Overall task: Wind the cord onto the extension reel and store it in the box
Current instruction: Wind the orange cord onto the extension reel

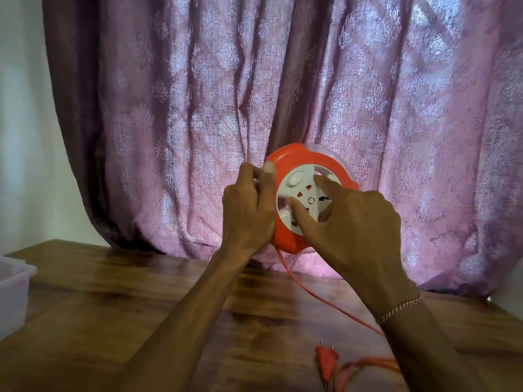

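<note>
reel: orange extension reel (308, 198) held up off the desk (119, 301), in front of the curtain (198, 108)
left hand (249, 210): grip wrapped round the reel's rim
right hand (356, 222): fingers pressed on the white hub, not closed on anything
cord (325, 304): hangs down to the desk, plug (326, 360) lying loose
box (12, 290): far left edge of the desk

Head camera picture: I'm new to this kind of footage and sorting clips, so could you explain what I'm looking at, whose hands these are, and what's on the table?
There is no robot here. A person wears a camera on the head, so you look forward and down along their own arms. The left hand grips the edge of an orange and white extension reel, held upright above the wooden table. The right hand has its fingers in the reel's white centre, where the sockets are. An orange cord hangs from the reel onto the table and ends in a plug lying near the bottom edge. A clear plastic box sits at the far left. A patterned curtain hangs behind.
</note>
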`<control>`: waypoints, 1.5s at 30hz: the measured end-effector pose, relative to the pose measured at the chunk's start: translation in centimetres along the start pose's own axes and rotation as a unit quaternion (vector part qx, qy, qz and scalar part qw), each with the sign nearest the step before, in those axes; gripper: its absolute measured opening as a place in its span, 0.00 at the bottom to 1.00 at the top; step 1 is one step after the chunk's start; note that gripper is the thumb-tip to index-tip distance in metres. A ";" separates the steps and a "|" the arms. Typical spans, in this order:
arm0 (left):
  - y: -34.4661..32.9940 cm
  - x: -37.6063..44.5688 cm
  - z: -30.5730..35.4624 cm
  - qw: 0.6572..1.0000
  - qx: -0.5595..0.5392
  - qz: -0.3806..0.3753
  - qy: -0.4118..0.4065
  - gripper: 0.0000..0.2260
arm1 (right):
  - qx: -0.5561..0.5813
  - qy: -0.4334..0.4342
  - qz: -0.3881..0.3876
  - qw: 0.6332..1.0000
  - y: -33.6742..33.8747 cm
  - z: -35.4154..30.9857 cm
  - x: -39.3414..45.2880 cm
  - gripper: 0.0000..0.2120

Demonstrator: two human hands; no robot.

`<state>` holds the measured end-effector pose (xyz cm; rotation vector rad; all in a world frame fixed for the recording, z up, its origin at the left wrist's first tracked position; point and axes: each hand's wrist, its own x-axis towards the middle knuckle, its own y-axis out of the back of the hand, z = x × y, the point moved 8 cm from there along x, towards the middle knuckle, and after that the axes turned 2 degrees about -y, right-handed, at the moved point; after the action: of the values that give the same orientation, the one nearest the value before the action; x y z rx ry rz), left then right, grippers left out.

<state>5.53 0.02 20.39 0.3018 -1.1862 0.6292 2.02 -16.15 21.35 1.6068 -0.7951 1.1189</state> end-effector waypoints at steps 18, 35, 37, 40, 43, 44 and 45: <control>0.3 0.2 -0.6 1.000 -0.008 0.002 0.004 0.14 | 0.004 0.190 -0.085 0.978 -0.9 -2.1 -0.4 0.28; -0.1 0.0 -0.1 1.000 0.013 -0.004 -0.006 0.13 | 0.037 -0.035 0.038 0.998 0.0 0.3 -0.4 0.32; -0.3 -0.1 -0.2 1.000 0.011 -0.009 -0.003 0.13 | 0.040 -0.030 0.037 0.998 0.0 0.1 -0.4 0.32; -0.2 -0.1 -0.3 1.000 0.010 -0.007 0.002 0.14 | 0.023 -0.024 0.029 0.999 0.3 0.4 0.0 0.29; -0.1 0.0 -0.3 1.000 -0.001 -0.007 0.013 0.13 | 0.072 0.010 0.016 0.997 0.8 0.4 0.4 0.20; 0.0 0.1 -0.3 1.000 -0.001 -0.004 0.012 0.14 | 0.086 0.038 0.012 0.996 0.9 0.1 0.5 0.15; 0.1 0.1 -0.3 1.000 0.005 -0.001 0.008 0.15 | 0.090 0.070 0.005 0.994 1.0 -0.1 0.4 0.11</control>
<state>5.76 0.25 20.35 0.3047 -1.1678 0.6352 1.22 -16.32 22.13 1.6523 -0.6255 1.3243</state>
